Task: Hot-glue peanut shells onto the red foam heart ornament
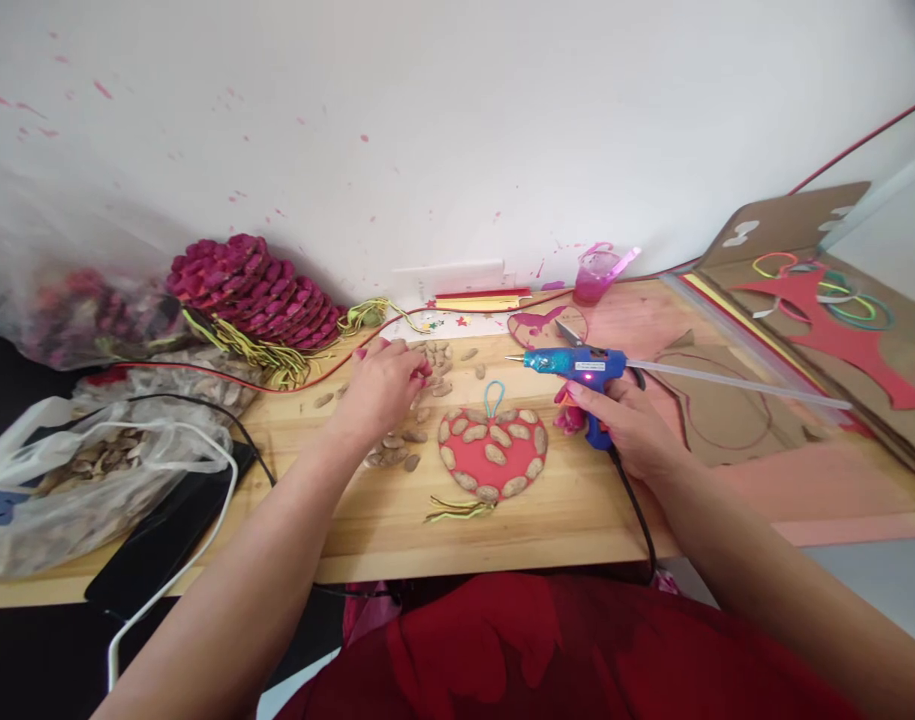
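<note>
My right hand [614,415] is closed around the handle of a blue glue gun [577,368]. The gun's nozzle points left, a small light glows on its side, and a long clear glue stick [734,382] runs out of its back. My left hand [386,385] is over loose nut shells [436,360], its fingers bent and apart; what lies under the palm is hidden. Between my hands a red heart [476,462] rests flat on the table, with shells around its edge and a few inside. It has a blue loop [493,398] on top and a yellow-green tassel [461,509] below.
A magenta shell-covered piece [254,300] leans at the back left. Plastic bags of shells [97,480] and a white power strip [14,460] are at left. Scissors [569,332], a plastic cup [596,278] and cut cardboard [734,400] are at right. Cords cross the wooden table [397,545].
</note>
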Available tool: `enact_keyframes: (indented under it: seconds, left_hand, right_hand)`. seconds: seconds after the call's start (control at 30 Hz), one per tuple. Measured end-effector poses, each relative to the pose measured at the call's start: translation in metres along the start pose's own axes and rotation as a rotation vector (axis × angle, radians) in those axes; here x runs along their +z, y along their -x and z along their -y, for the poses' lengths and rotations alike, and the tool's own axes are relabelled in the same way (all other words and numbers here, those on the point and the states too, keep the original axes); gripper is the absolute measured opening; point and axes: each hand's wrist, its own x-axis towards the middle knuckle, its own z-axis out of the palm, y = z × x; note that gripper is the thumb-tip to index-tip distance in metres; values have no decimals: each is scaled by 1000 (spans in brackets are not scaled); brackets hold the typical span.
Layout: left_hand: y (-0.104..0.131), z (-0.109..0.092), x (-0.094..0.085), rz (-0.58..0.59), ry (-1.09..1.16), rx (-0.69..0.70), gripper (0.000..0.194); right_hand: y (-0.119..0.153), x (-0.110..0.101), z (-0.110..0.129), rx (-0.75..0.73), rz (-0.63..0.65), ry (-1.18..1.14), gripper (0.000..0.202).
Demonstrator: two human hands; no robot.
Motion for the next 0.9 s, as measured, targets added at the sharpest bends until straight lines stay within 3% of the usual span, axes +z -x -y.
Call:
enact_keyframes:
  seconds: [0.37, 0.6, 0.77, 0.9]
  left_hand:
    - [38, 6, -5, -35, 105, 297, 16]
    - [57, -25, 4, 8, 157, 469, 18]
    - [61, -44, 11, 69, 154, 487, 20]
    - [61, -48, 13, 97, 165, 503, 20]
  right_hand:
    - [0, 3, 0, -16, 0, -24, 43]
    - [0, 4, 3, -16, 16, -51, 46]
    - [-1, 4, 1, -14, 24, -76, 46]
    - [-1, 4, 0, -36, 28, -91, 44]
